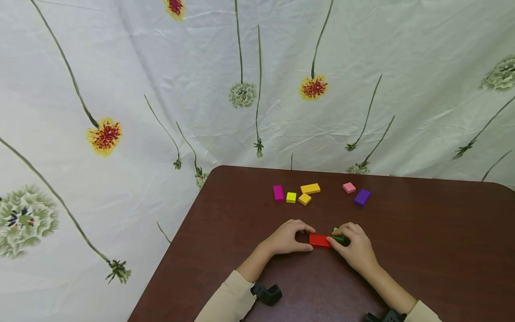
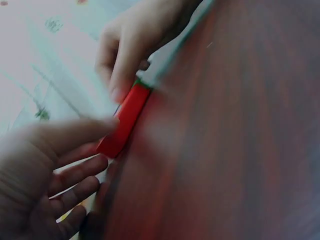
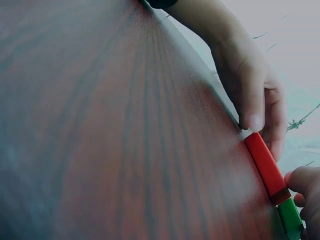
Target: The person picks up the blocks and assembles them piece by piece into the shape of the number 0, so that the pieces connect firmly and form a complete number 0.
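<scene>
A long red block (image 1: 319, 240) lies flat on the dark wooden table (image 1: 434, 250). At its left end my left hand (image 1: 287, 238) grips it, thumb on the near side and fingers on the far side. In the left wrist view that thumb overlaps the red block (image 2: 127, 120), with the other fingers loosely bent below. My right hand (image 1: 357, 248) pinches a green block (image 1: 340, 240) at the red block's right end. The right wrist view shows the green block (image 3: 290, 217) end to end with the red one, partly covered by the right fingers.
Toward the far edge lie a magenta block (image 1: 278, 193), a small yellow block (image 1: 291, 197), two orange-yellow blocks (image 1: 310, 188), a pink block (image 1: 348, 188) and a purple block (image 1: 362, 197). A flower-printed cloth (image 1: 201, 67) hangs behind the table.
</scene>
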Tool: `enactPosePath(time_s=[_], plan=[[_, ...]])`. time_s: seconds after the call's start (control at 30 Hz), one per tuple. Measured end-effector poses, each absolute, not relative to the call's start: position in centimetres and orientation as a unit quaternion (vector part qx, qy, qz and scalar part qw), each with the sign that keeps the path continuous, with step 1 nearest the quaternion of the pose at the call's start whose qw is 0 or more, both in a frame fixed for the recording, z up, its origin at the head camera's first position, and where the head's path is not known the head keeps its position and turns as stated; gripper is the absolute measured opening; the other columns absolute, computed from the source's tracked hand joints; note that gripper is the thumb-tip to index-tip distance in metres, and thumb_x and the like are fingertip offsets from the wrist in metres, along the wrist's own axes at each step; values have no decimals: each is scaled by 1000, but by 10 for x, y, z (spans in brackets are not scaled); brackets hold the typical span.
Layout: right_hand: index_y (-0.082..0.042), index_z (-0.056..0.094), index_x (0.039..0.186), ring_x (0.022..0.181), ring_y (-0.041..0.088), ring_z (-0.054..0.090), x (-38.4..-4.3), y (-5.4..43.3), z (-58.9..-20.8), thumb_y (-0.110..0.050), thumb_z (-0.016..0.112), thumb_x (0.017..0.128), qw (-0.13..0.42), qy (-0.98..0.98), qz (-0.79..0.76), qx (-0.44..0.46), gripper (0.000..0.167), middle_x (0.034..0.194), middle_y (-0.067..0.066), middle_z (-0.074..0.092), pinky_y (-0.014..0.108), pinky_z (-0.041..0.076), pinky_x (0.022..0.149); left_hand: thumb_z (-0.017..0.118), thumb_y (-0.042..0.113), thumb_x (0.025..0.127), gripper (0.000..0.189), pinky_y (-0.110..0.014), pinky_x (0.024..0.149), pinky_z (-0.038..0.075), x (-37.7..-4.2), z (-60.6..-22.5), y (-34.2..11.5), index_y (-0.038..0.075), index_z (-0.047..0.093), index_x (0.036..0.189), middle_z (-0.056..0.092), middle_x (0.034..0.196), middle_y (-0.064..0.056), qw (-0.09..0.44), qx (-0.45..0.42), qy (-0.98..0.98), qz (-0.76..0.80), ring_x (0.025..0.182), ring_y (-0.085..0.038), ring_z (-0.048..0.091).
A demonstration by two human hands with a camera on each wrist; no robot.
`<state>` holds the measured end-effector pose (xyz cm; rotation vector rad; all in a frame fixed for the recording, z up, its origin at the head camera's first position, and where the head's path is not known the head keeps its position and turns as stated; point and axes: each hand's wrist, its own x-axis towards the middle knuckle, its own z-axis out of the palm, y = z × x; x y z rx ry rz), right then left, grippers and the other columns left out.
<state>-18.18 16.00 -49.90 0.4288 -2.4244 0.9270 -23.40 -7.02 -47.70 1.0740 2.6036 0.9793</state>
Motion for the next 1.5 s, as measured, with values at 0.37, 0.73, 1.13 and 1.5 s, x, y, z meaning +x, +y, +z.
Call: enactPosePath(time_s=[0.37,0.73,1.13,1.5], plan=[[-12,72,80,83,16,54,-182,162,-498,-13,86,72,250,-891,347,153,17,87,-4,61,38,47,70,68,18,91,29,-40,100,41,-284,-466,-77,8,69,119,66,118,-6,-20,243,908,342,113,-24,55],[-12,72,81,84,16,54,-181,163,-499,-13,86,72,251,-888,350,158,17,88,-6,61,38,47,70,69,27,90,39,-43,94,38,-324,-468,-77,16,65,128,61,130,-2,-53,190,959,203,121,-26,45],[-12,71,80,83,14,54,-183,160,-502,-12,86,71,258,-884,353,167,17,87,-8,61,35,47,69,69,31,90,37,-39,85,37,-327,-476,-80,16,68,124,65,124,-1,-50,195,964,172,115,-23,47],[-12,71,80,83,14,54,-182,160,-502,-13,87,71,256,-886,350,163,18,87,-8,61,36,46,70,73,32,87,33,-37,83,40,-319,-474,-88,15,72,115,69,112,1,-79,216,954,191,104,-23,51]])
